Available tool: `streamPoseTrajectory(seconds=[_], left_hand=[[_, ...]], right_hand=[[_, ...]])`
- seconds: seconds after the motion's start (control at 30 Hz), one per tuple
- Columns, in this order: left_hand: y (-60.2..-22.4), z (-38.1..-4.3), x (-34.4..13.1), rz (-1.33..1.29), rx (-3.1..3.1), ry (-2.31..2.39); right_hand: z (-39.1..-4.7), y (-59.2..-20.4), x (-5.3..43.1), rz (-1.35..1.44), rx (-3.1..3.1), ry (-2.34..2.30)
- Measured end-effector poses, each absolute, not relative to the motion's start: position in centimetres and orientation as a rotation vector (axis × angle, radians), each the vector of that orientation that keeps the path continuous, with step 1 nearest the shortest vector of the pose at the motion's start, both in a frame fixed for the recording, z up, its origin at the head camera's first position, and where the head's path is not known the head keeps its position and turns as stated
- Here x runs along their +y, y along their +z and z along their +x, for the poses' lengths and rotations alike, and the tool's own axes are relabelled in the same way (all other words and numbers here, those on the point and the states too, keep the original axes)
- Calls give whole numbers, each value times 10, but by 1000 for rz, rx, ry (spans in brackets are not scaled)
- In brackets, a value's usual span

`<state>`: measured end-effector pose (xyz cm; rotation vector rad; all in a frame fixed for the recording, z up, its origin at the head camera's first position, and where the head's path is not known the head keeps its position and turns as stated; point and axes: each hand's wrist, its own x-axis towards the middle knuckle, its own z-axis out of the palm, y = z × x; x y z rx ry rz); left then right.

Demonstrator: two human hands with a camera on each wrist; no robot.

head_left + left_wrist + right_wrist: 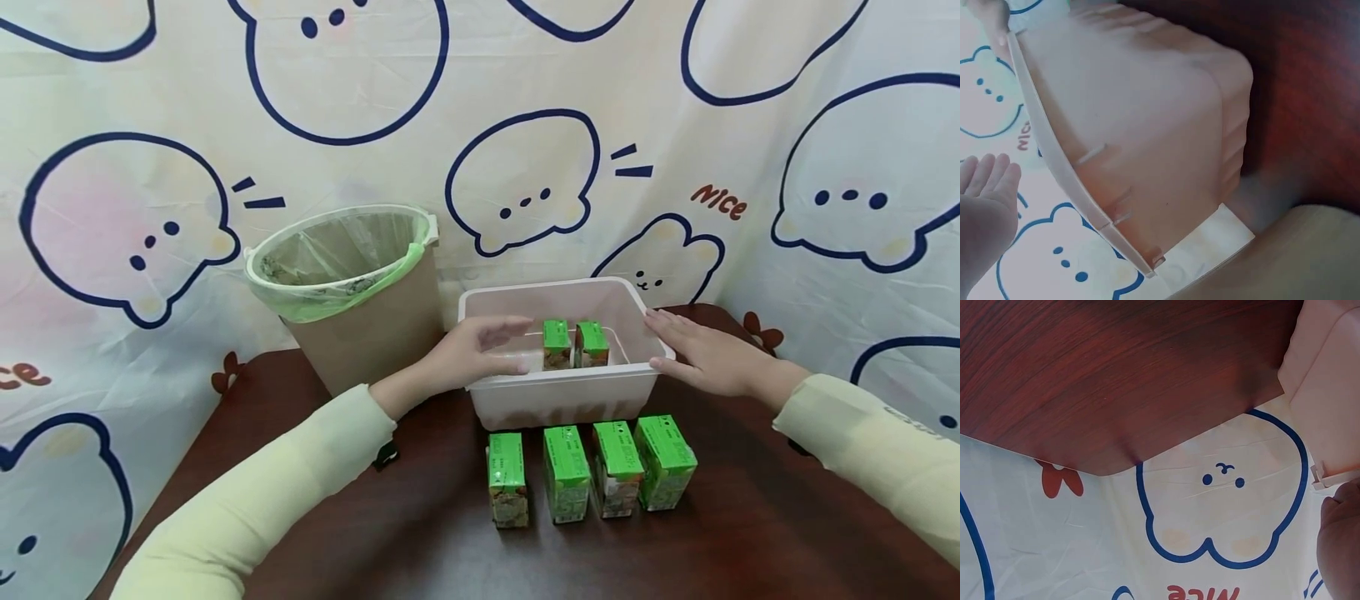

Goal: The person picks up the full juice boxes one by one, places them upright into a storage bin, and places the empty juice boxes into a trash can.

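Observation:
A pale plastic tub (562,400) stands on the dark table with two small green-topped cartons (592,343) inside it. My left hand (483,350) is over the tub's left side with its fingers stretched out and spread from the thumb. In the left wrist view those straight fingers (991,178) hold nothing and are beside the tub's rim (1060,162). On the opposite side my right hand (701,354) rests on the right rim, fingers extended and thumb by the front corner. Several matching cartons (566,475) stand in a row in front of the tub.
A tall beige trash bin (375,333) with a green liner bag (322,304) stands behind my left forearm. A printed cloth (360,175) hangs around the back and sides of the table (420,517).

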<state>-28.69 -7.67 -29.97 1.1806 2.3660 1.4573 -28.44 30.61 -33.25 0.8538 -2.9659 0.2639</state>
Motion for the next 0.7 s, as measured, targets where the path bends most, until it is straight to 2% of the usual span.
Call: streamPoseTrajectory(seconds=[0.4,0.7], left_hand=[[-326,-246,-104,1317,2262,1514],[-360,-233,-112,1491,2292,1426]], right_hand=[[-284,-334,306,849,-2965,276],[-285,-334,307,851,-2972,266]])
